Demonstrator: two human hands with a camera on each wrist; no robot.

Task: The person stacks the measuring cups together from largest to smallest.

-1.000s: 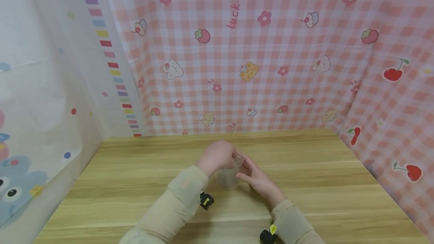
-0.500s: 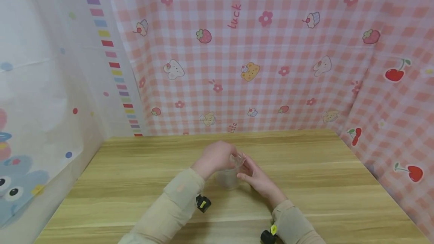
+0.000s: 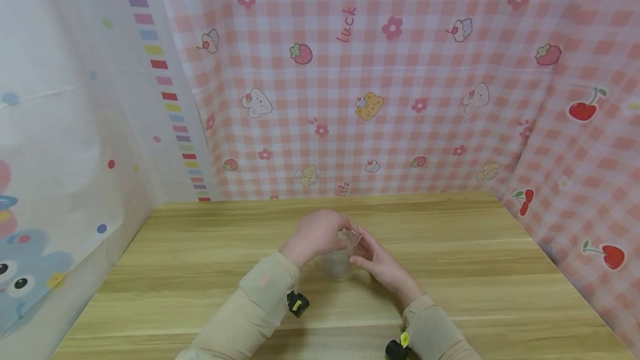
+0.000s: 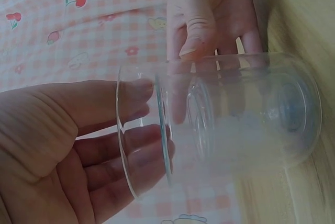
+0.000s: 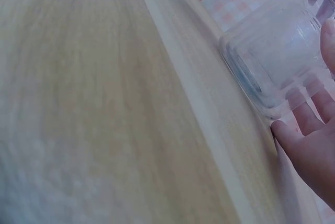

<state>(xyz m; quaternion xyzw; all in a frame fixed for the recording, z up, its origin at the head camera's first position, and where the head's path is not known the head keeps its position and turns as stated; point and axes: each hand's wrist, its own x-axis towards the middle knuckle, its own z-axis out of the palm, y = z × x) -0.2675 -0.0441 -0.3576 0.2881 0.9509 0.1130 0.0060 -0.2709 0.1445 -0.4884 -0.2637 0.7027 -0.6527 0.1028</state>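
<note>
A see-through jar [image 3: 336, 265] stands upright on the wooden table, between both hands. Its walls are clear, and the left wrist view shows several rings through them. At its mouth sits a clear round lid-like piece [image 4: 162, 166]. My left hand [image 3: 320, 232] comes over the top, with thumb and fingers about this piece; clear plastic or glass overlaps the fingertips, so the exact contact is hard to make out. My right hand [image 3: 382, 266] holds the jar's side, its thumb [image 4: 196, 43] towards the near side and its fingers behind the wall.
The wooden table [image 3: 200, 249] reaches back to a pink checked cloth [image 3: 320, 82]. A white printed cloth [image 3: 75, 99] hangs on the left and a cherry-patterned one [image 3: 580, 143] on the right. Black wrist cameras [image 3: 298, 304] sit on both sleeves.
My left wrist and forearm have shifted slightly left and down, turning a little at the top of the jar. The jar and my right hand stay nearly in place.
</note>
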